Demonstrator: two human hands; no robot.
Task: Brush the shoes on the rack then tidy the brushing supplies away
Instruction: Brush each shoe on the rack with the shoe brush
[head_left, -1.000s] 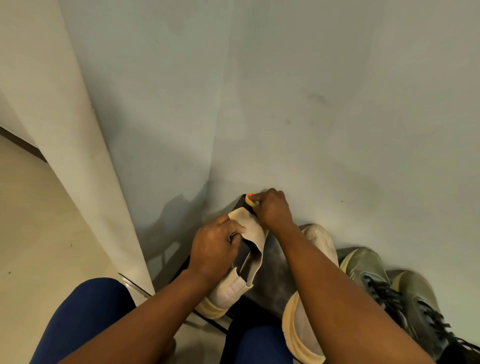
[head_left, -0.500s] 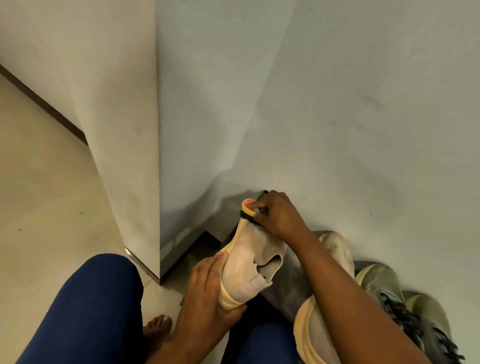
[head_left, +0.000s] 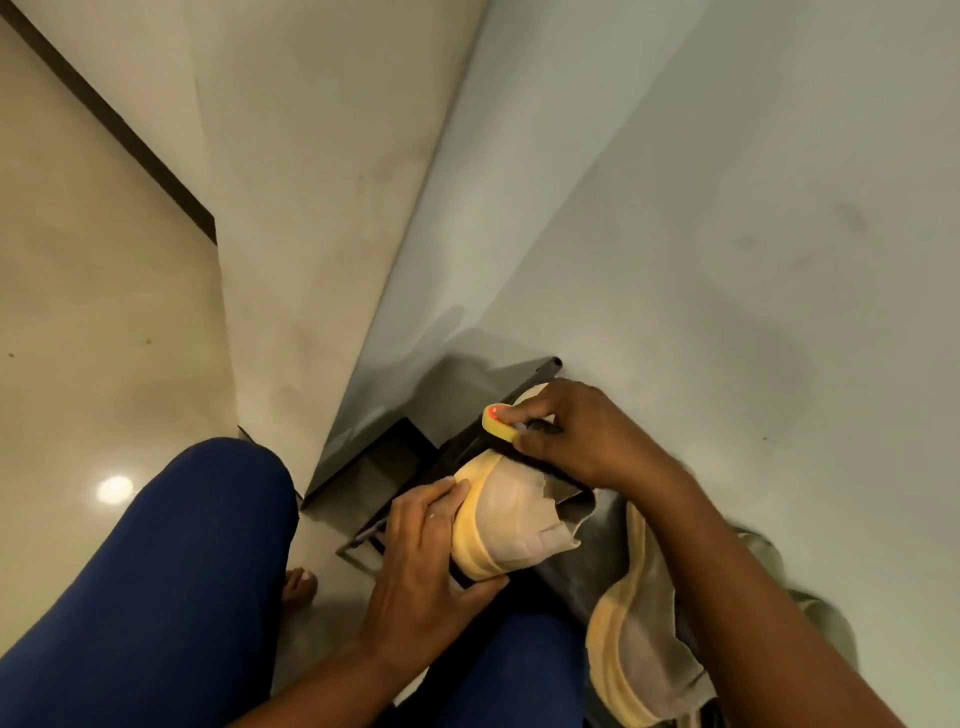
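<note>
A cream shoe with a yellowish sole lies tipped on its side over the dark metal shoe rack. My left hand grips its sole edge from the left. My right hand holds a small yellow brush with an orange end against the shoe's far tip; its bristles are hidden. A second cream shoe rests on the rack under my right forearm.
A pale wall rises right behind the rack, and a wall corner juts out to the left. An olive sneaker sits at the right, mostly hidden by my forearm. My blue-clad knees and a bare foot are on the glossy beige floor.
The view has swung left and down. My left hand moved from the shoe's top to its sole side, and the shoe has turned onto its side. My right hand keeps the brush at the tip.
</note>
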